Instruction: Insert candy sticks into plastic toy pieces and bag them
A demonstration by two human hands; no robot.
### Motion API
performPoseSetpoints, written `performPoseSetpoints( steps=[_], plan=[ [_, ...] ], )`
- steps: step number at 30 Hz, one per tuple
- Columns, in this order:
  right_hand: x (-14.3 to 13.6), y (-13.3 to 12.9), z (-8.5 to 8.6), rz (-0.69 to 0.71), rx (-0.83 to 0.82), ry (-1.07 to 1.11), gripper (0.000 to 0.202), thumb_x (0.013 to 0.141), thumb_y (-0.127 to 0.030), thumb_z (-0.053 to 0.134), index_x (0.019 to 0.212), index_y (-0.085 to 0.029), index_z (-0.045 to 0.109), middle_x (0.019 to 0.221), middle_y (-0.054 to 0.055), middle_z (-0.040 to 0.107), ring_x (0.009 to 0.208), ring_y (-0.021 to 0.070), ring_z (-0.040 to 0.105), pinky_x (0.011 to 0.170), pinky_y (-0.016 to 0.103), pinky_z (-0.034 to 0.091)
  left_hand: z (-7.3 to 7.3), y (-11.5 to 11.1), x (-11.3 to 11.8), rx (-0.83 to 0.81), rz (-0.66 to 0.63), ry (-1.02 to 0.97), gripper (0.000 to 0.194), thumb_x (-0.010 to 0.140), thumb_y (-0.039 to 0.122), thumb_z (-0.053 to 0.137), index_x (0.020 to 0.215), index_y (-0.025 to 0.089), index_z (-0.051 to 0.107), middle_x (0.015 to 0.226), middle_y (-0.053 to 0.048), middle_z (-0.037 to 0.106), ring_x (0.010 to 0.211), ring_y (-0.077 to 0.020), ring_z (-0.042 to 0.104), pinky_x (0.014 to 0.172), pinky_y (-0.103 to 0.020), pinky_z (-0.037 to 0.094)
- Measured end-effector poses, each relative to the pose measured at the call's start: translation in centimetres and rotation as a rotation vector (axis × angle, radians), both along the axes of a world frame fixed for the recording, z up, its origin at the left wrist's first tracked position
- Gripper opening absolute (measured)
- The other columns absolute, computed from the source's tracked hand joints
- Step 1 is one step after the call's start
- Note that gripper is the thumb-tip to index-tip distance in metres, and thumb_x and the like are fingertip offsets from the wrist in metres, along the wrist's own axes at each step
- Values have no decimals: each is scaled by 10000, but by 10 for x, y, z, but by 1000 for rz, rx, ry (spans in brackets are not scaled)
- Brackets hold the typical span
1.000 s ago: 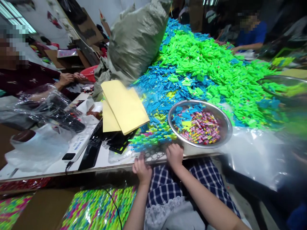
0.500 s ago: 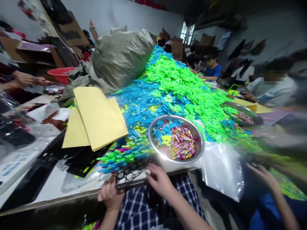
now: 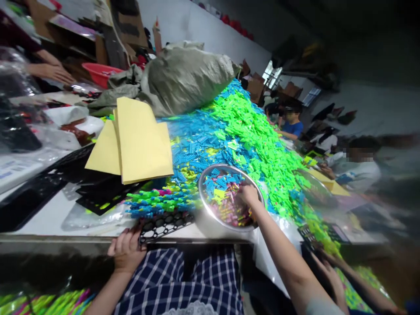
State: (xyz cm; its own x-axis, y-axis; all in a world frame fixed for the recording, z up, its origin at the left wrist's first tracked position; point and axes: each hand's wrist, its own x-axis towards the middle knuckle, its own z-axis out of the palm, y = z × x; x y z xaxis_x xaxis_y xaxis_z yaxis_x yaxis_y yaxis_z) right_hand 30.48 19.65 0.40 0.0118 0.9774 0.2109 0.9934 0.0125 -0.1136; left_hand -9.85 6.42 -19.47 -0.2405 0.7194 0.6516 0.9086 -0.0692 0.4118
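Note:
My left hand (image 3: 127, 249) grips the left end of a black rack with round holes (image 3: 166, 225) at the table's front edge. Behind the rack lie rows of green, blue and pink pieces (image 3: 160, 199). My right hand (image 3: 247, 197) reaches into a round metal bowl (image 3: 210, 223), its fingers down among small pink and yellow pieces (image 3: 226, 210); the fingertips are hidden and blurred. Blue pieces (image 3: 218, 181) and a yellow one lie in the same bowl. Folded yellow sheets (image 3: 144, 144) stand behind the rack, to the left.
A large heap of green and blue pieces (image 3: 243, 118) rises behind the bowl, beside a grey sack (image 3: 187, 81). A clear plastic bag (image 3: 271, 258) hangs over the edge at right. Black sheets (image 3: 98, 188) lie at left. Another person's hands (image 3: 328, 271) are at lower right.
My right hand has left the rack and gone into the metal bowl. My left hand still holds the rack. The view has shifted and tilted.

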Motion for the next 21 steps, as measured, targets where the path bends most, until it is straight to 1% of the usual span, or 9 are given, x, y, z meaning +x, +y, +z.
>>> performPoseSetpoints(
  steps=[2, 4, 7, 9, 12, 14, 16, 19, 21],
  plan=[
    [0, -1, -5, 23, -3, -30, 125, 685, -270, 623, 627, -159, 625, 666, 73, 639, 696, 182, 562, 619, 253, 367, -1, -1, 0, -28, -6, -44, 246, 604, 339, 482, 803, 220, 563, 714, -61, 503, 853, -294, 490, 796, -438, 322],
    [-3, -3, -6, 63, -8, -21, 203, 781, -310, 515, 724, -150, 626, 695, 76, 639, 661, 167, 562, 588, 245, 364, -3, -2, 0, -36, 1, -41, 227, 601, 319, 476, 784, 221, 568, 694, -53, 497, 848, -286, 497, 801, -432, 326],
    [-18, -4, -7, 167, -51, 44, 290, 866, -326, 365, 870, -148, 595, 767, 68, 640, 663, 153, 567, 578, 235, 376, -6, -3, 2, -35, 27, -25, 224, 601, 294, 475, 783, 214, 579, 683, -52, 511, 846, -280, 516, 815, -440, 328],
    [-31, -4, -11, 256, -104, 88, 248, 861, -293, 378, 889, -155, 582, 812, 62, 639, 699, 149, 569, 608, 233, 388, -6, -4, 5, -42, 29, -31, 268, 608, 291, 475, 834, 203, 591, 739, -73, 545, 887, -289, 523, 838, -461, 323],
    [-48, -2, -19, 333, -177, 130, 138, 775, -225, 506, 856, -155, 593, 832, 71, 638, 717, 158, 564, 632, 241, 385, 0, -11, 10, -77, 34, -23, 352, 632, 271, 464, 950, 189, 591, 890, -113, 580, 991, -302, 510, 897, -486, 302],
    [-53, -1, -23, 338, -208, 146, 95, 709, -199, 568, 786, -157, 604, 765, 66, 631, 671, 162, 550, 609, 247, 370, 8, -19, 13, -119, 26, -5, 406, 654, 235, 450, 1038, 183, 572, 1001, -124, 581, 1075, -296, 484, 954, -479, 280],
    [-50, -4, -21, 326, -222, 165, 43, 686, -204, 579, 697, -165, 595, 664, 43, 602, 604, 154, 518, 573, 250, 346, 19, -30, 15, -173, -26, -11, 464, 678, 192, 428, 1130, 176, 533, 1117, -124, 560, 1173, -285, 428, 1008, -464, 252],
    [-39, -18, -8, 287, -210, 206, 117, 730, -274, 532, 682, -174, 569, 590, 13, 543, 550, 144, 469, 532, 253, 315, 42, -47, 18, -216, -103, -120, 502, 712, 148, 384, 1204, 166, 485, 1246, -119, 501, 1273, -269, 323, 1033, -454, 252],
    [-34, -38, 5, 241, -172, 314, 177, 757, -347, 511, 715, -182, 559, 584, -3, 514, 540, 140, 453, 522, 253, 309, 61, -57, 24, -196, -114, -258, 474, 738, 159, 382, 1198, 173, 495, 1298, -110, 462, 1287, -257, 304, 1038, -444, 262]
  ],
)
